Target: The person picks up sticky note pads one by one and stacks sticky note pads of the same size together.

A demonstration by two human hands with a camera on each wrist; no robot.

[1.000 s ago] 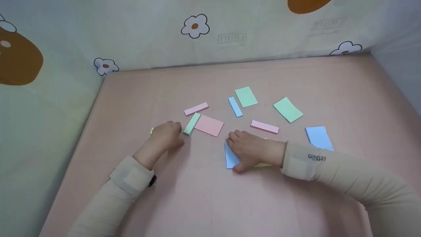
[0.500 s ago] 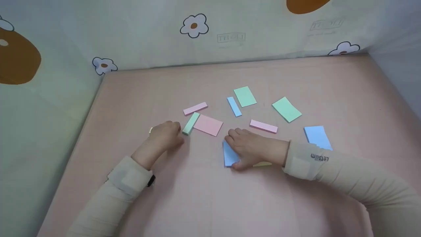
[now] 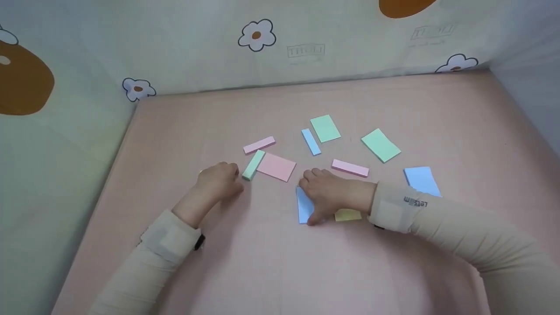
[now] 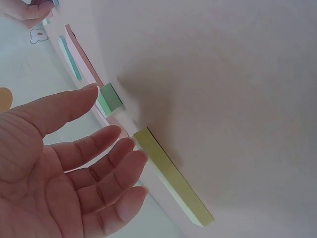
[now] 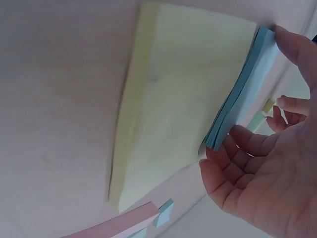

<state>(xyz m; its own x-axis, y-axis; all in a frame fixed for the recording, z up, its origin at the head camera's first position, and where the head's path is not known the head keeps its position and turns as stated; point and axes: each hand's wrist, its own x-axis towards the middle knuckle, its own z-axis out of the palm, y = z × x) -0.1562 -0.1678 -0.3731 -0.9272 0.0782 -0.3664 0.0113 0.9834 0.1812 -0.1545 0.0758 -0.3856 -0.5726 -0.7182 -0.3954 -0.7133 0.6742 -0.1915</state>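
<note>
The blue pad (image 3: 305, 206) lies on the pink table (image 3: 393, 109) under my right hand (image 3: 332, 194), tilted up on edge, pinched between thumb and fingers (image 5: 237, 144); a yellow pad (image 3: 348, 215) sits just at its 3 o'clock. My left hand (image 3: 217, 181) rests at 9 o'clock, fingers loosely spread, gripping nothing, a narrow yellow pad (image 4: 171, 176) beside its fingertips.

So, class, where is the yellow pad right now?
In the head view, the yellow pad lies on the pink mat, right of centre, beside the blue pad under the right hand.

Home: flower-print sheet (image 3: 262, 48), pink bedding (image 3: 271, 262)
</note>
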